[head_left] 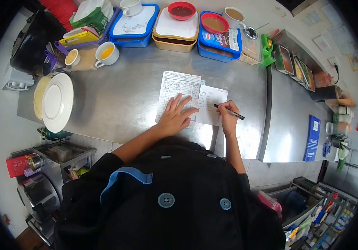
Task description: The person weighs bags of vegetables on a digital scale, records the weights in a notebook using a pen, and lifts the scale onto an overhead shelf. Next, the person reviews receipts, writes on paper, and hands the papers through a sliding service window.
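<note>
My left hand [173, 116] lies flat with fingers spread on a ruled form [179, 80] filled with handwriting. To its right, a smaller white sheet [213, 93] with a handwritten list partly overlaps the form. A black pen [234, 113] is pinched in my right hand [228, 118], its tip over the list's writing or just above it; contact is too small to tell. Both sheets rest on the stainless steel counter [124, 91].
Along the back stand blue-lidded tubs [131, 27], red bowls [182, 10] and a cup of yellow liquid [107, 53]. White plates [58, 102] are stacked at left. A blue record book [312, 137] lies on the right-hand counter.
</note>
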